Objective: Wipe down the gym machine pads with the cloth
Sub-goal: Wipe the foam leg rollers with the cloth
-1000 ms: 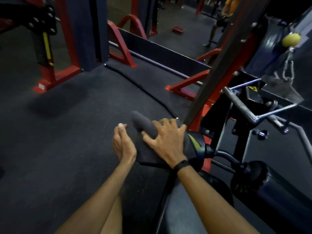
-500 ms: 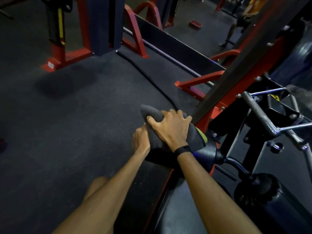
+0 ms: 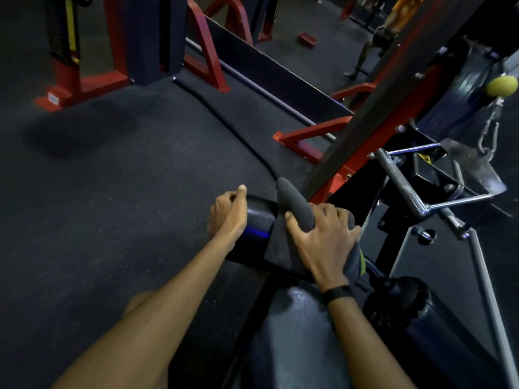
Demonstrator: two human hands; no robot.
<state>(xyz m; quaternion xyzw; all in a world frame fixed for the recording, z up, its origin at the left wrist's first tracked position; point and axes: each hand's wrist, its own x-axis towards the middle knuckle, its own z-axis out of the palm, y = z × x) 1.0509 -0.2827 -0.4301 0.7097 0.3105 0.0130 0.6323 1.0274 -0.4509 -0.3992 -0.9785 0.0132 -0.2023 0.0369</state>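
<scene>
The right hand (image 3: 323, 242) grips the cloth (image 3: 295, 209) around the roller pad (image 3: 258, 220) to rub it, while the left hand (image 3: 229, 211) (fingers curled on the pad's end) likely steadies it.

Glossy black pad (image 3: 257, 223), matt grey cloth (image 3: 295, 209)
</scene>
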